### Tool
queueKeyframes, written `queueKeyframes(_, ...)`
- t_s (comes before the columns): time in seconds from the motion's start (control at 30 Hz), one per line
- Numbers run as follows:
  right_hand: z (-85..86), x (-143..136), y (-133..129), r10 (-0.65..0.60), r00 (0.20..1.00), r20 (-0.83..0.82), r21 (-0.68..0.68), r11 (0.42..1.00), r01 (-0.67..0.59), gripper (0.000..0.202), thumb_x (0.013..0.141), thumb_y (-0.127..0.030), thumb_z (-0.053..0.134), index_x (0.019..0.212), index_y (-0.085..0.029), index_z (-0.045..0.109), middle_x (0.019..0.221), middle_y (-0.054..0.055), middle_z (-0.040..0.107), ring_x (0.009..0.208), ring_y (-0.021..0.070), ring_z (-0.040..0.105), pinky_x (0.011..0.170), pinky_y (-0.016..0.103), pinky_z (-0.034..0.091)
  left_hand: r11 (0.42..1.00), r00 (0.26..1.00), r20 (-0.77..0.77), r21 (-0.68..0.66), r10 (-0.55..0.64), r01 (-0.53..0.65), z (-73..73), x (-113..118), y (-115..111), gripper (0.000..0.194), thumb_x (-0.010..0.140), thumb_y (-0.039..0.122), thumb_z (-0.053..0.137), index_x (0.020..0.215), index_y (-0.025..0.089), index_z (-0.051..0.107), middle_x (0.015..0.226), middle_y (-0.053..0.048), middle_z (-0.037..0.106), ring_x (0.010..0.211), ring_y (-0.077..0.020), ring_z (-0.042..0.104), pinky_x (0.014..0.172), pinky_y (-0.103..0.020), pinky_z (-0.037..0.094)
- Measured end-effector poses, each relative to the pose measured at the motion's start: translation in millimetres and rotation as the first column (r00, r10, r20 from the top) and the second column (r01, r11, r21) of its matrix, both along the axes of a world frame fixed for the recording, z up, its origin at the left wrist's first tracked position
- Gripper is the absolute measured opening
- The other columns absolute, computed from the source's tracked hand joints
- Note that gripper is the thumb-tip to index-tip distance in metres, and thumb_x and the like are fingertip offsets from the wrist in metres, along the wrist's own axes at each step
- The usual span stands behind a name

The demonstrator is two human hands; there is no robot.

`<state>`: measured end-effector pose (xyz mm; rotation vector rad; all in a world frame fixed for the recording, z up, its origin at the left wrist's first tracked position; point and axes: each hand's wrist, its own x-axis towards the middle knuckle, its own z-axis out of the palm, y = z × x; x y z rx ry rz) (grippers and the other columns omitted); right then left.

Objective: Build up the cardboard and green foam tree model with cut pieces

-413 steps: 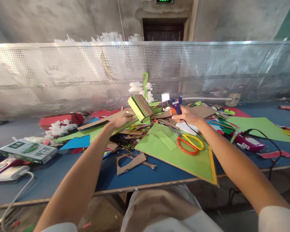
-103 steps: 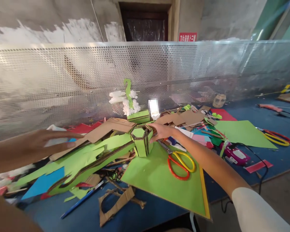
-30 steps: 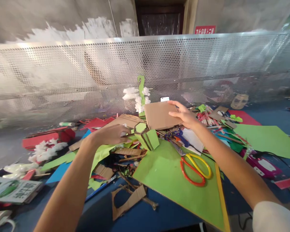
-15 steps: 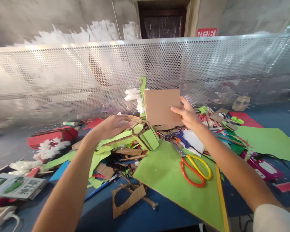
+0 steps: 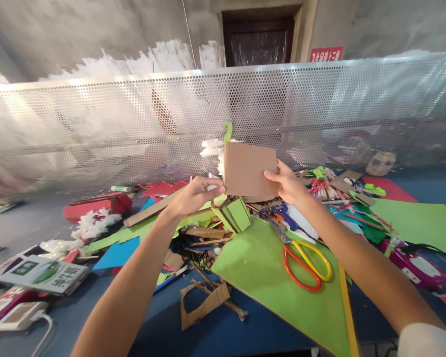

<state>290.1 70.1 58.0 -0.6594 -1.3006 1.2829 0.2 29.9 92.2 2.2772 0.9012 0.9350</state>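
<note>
Over blue tabletop (image 5: 260, 332), at clock center: smooth, near-rectangular cardboard panel (image 5: 250, 169). Pinched at 3 o'clock by fingers of right hand (image 5: 289, 186), as before; newly pinched at 8 by fingers of left hand (image 5: 197, 196). Just below, at 7: faceted green piece (image 5: 241, 213).

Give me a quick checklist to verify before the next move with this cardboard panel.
1. Right hand gripping the cardboard panel: ok, thumb on its near face at the right edge.
2. Left hand pinching the panel firmly: cannot tell; fingertips are at its lower left corner.
3. Scissors put down: ok, lying on the green sheet.
4. Glue gun out of the hands: ok; whether it is hot, cannot tell.
5. Full view of the green hook-topped piece: not ok, the panel hides its lower part.
</note>
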Motion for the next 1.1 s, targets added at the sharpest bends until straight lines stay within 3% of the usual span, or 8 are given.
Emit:
queueKeyframes(0.13,-0.9,1,-1,0.08,0.997,0.004,-0.013,0.997,-0.08,0.059,0.069,-0.038,0.09,0.121,-0.03,0.065,0.128,0.006,0.074,0.12,0.032,0.069,0.095,0.048,0.062,0.979,0.969,0.15,-0.064,0.199,-0.191,-5.0,-7,10,0.029,0.093,0.043,0.059,0.075,0.021,0.058,0.062,0.004,0.04,0.057,-0.0122,0.034,0.055,-0.029,0.026)
queueKeyframes(0.27,1.4,6,-4,0.156,0.985,0.079,-0.042,0.987,-0.153,0.056,0.074,-0.049,0.085,0.121,-0.027,0.066,0.114,0.008,0.075,0.103,0.0295,0.071,0.073,0.039,0.063,0.947,0.938,0.179,0.066,0.298,-0.314,-2.6,-17,17,0.024,0.09,0.036,0.054,0.071,0.021,0.051,0.065,0.003,0.043,0.062,-0.0136,0.039,0.059,-0.029,0.03)
queueKeyframes(0.43,1.7,8,-13,0.238,0.906,0.35,-0.037,0.97,-0.241,0.052,0.074,-0.045,0.09,0.117,-0.021,0.072,0.11,0.01,0.077,0.104,0.0302,0.072,0.08,0.039,0.062,0.973,0.984,0.049,0.153,0.169,-0.175,9.3,-17,3,0.032,0.096,0.041,0.055,0.072,0.02,0.053,0.069,0.002,0.046,0.067,-0.0138,0.042,0.064,-0.029,0.033)
queueKeyframes(0.67,-1.8,11,-12,0.255,0.835,0.487,0.071,0.942,-0.329,0.051,0.077,-0.044,0.09,0.119,-0.02,0.075,0.125,0.011,0.077,0.114,0.032,0.072,0.092,0.045,0.063,0.995,0.992,0.085,0.006,0.095,-0.096,11.5,-20,2,0.04,0.098,0.047,0.055,0.068,0.021,0.05,0.06,0.004,0.038,0.054,-0.0112,0.033,0.053,-0.028,0.027)
queueKeyframes(0.77,-7.1,15,-6,0.246,0.854,0.459,0.055,0.951,-0.303,0.057,0.076,-0.043,0.091,0.125,-0.021,0.073,0.131,0.013,0.075,0.12,0.033,0.071,0.1,0.049,0.06,0.99,0.991,-0.052,0.07,0.123,-0.12,12.3,-38,9,0.04,0.101,0.051,0.051,0.081,0.019,0.066,0.066,0.0,0.056,0.061,-0.0133,0.048,0.058,-0.027,0.038)
queueKeyframes(0.87,-14.0,20,1,0.203,0.888,0.413,0.024,0.972,-0.233,0.06,0.074,-0.043,0.091,0.126,-0.021,0.071,0.131,0.014,0.074,0.121,0.0346,0.07,0.104,0.052,0.059,0.987,0.923,-0.352,0.098,0.155,-0.128,10.3,-58,16,0.045,0.096,0.06,0.058,0.109,0.02,0.076,0.103,-0.008,0.077,0.091,-0.0202,0.067,0.078,-0.03,0.049)
queueKeyframes(1.0,-15.4,24,6,0.052,0.949,0.31,0.084,0.993,-0.082,0.071,0.076,-0.045,0.084,0.139,-0.028,0.058,0.14,0.011,0.068,0.126,0.0356,0.066,0.104,0.053,0.058,0.98,0.707,-0.697,-0.032,0.119,-0.197,1.2,-73,25,0.054,0.085,0.064,0.07,0.121,0.023,0.076,0.125,-0.011,0.077,0.105,-0.0267,0.072,0.085,-0.031,0.051)
queueKeyframes(1.1,-8.3,22,5,-0.052,0.972,0.229,0.173,0.985,0.012,0.091,0.074,-0.042,0.08,0.155,-0.038,0.039,0.151,0.006,0.059,0.132,0.0342,0.062,0.106,0.054,0.056,0.983,0.711,-0.695,-0.031,0.108,-0.18,-0.3,-70,26,0.044,0.094,0.058,0.061,0.114,0.022,0.078,0.114,-0.01,0.08,0.096,-0.0243,0.073,0.084,-0.031,0.051)
